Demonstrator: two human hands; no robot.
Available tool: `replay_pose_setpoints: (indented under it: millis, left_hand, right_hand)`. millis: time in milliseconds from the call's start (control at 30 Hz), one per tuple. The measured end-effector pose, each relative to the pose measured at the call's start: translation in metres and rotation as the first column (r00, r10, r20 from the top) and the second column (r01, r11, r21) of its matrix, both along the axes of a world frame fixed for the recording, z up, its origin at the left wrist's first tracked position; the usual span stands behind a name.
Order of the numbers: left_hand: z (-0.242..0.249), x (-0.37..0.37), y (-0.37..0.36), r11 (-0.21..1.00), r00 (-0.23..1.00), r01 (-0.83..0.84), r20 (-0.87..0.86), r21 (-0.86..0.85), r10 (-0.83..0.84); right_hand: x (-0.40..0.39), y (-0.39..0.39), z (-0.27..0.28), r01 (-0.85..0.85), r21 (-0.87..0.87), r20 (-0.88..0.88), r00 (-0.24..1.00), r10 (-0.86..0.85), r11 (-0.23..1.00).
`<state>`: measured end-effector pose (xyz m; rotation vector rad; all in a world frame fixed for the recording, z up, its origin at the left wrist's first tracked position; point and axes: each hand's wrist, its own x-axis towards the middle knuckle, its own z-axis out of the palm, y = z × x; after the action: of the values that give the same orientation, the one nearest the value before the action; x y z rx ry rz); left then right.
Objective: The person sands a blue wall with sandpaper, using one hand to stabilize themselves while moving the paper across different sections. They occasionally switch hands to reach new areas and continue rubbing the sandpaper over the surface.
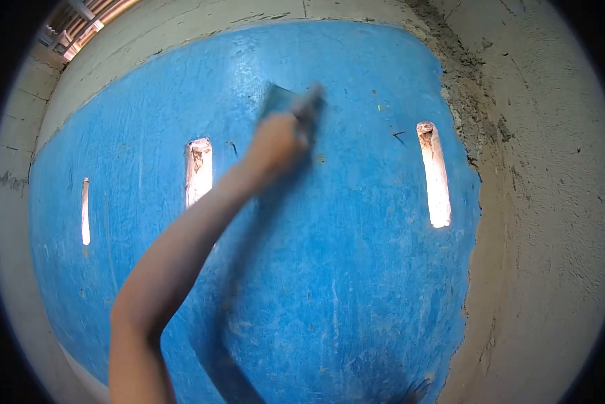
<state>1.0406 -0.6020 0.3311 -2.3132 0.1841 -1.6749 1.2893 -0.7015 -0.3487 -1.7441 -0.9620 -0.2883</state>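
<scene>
My left hand [277, 143] reaches up from the lower left, its fingers closed round a flat, dark greenish tool [275, 99]. Motion blurs both hand and tool, and I cannot make out the tool's exact kind. The tool is against or close to the upper middle of a blue-painted wall [356, 249]; contact is unclear. My right hand does not show.
Three narrow bright slots pierce the blue wall: a left one [85, 212], a middle one [199, 168] and a right one [435, 176]. A thin nail-like piece [398, 135] juts out. Rough grey plaster [545, 168] borders the right side. Shadows cross the lower wall.
</scene>
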Motion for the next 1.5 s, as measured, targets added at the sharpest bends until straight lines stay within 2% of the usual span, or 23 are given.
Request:
replay_pose_setpoints:
  millis: [100,200,267,333,367,400,467,500,633,667,733,800,833,867,933,1000,1033,1133,1200,1267,1333,1367,1500]
  left_hand:
    - [0.017,0.000,-0.006,0.987,0.991,-0.095,0.084,-0.131,0.107]
    - [-0.041,0.026,-0.012,0.970,0.983,-0.045,-0.163,0.237,0.086]
    - [-0.088,0.046,-0.014,0.794,0.954,0.158,-0.297,0.587,0.030]
    - [-0.066,0.032,-0.016,0.845,0.938,0.089,-0.329,0.528,0.107]
    - [-0.039,0.024,-0.014,0.923,0.922,-0.107,-0.311,0.369,0.231]
    - [-0.011,0.020,-0.007,0.977,0.979,-0.004,-0.197,0.214,0.047]
    - [0.040,0.006,-0.003,0.996,0.990,-0.086,0.112,-0.005,0.086]
    - [0.053,0.001,-0.005,0.990,0.968,-0.139,0.216,0.033,0.129]
    - [0.011,0.039,-0.006,0.949,0.999,-0.008,-0.039,0.315,0.022]
    - [-0.007,0.044,-0.012,0.901,0.963,-0.120,-0.173,0.417,0.208]
    - [-0.010,0.055,0.001,0.712,0.990,-0.138,0.086,0.689,0.109]
    - [0.022,0.045,-0.004,0.925,0.973,-0.227,0.040,0.306,0.226]
    - [0.044,0.048,0.002,0.935,0.979,-0.098,0.200,0.342,0.030]
    - [0.057,0.045,-0.008,0.983,0.961,-0.116,0.266,0.141,0.076]
    - [0.076,0.055,-0.022,0.992,0.944,-0.118,0.315,0.042,0.099]
    - [0.062,0.082,-0.035,0.986,0.984,-0.148,0.113,0.081,0.139]
    - [0.047,0.096,-0.039,0.954,0.991,-0.132,0.053,0.271,0.122]
    - [0.058,0.097,-0.036,0.907,0.995,-0.094,0.014,0.411,0.097]
    - [0.078,0.083,-0.039,0.983,0.979,-0.152,0.154,0.101,0.135]
    - [0.094,0.084,-0.034,0.984,0.976,-0.083,0.210,0.155,0.049]
    - [0.068,0.097,-0.053,0.938,0.987,-0.158,0.068,0.310,0.143]
    - [0.054,0.107,-0.054,0.932,0.988,-0.002,-0.145,0.362,0.058]
    - [0.094,0.105,-0.045,0.955,0.998,-0.055,0.015,0.290,0.054]
  right_hand:
    - [0.000,0.000,0.004,0.000,0.010,0.001,1.000,0.000,1.000]
    - [-0.002,0.000,0.005,0.001,0.021,-0.002,1.000,-0.001,1.000]
    - [-0.003,0.000,0.006,-0.002,0.031,0.000,1.000,0.002,1.000]
    - [-0.003,0.000,0.008,0.000,0.038,0.002,1.000,0.000,0.999]
    - [-0.003,0.000,0.010,-0.002,0.047,0.003,1.000,0.001,0.999]
    - [-0.003,-0.001,0.011,0.004,0.052,0.001,1.000,-0.004,0.999]
    - [-0.003,-0.002,0.013,0.002,0.062,0.003,1.000,-0.002,0.998]
    - [-0.004,-0.002,0.015,0.000,0.067,0.000,1.000,0.000,0.998]
    - [-0.005,-0.004,0.018,0.002,0.090,0.003,1.000,-0.002,0.996]
    - [-0.006,-0.004,0.018,0.004,0.099,0.003,1.000,-0.004,0.995]
    - [-0.007,-0.004,0.020,0.002,0.111,0.005,1.000,-0.002,0.994]
    - [-0.006,-0.006,0.026,0.002,0.135,0.013,1.000,-0.003,0.991]
    - [-0.005,-0.007,0.025,0.003,0.137,0.011,1.000,-0.005,0.991]
    - [-0.006,-0.009,0.028,0.004,0.147,0.012,1.000,-0.006,0.989]
    - [-0.009,-0.011,0.030,0.006,0.172,0.013,1.000,-0.009,0.985]
    - [-0.012,-0.015,0.034,0.005,0.202,0.019,1.000,-0.009,0.979]
    - [-0.013,-0.017,0.038,0.001,0.226,0.027,1.000,-0.008,0.974]
    - [-0.018,-0.025,0.046,-0.002,0.303,0.055,0.998,-0.015,0.953]
    - [-0.022,-0.033,0.055,-0.009,0.374,0.095,0.995,-0.029,0.927]
    - [-0.027,-0.044,0.063,-0.014,0.454,0.149,0.987,-0.060,0.891]
    - [-0.029,-0.055,0.075,-0.021,0.490,0.233,0.966,-0.108,0.872]
    - [-0.030,-0.058,0.081,-0.022,0.505,0.271,0.953,-0.135,0.863]
    - [-0.014,-0.088,0.139,0.021,0.339,0.522,0.827,-0.207,0.941]
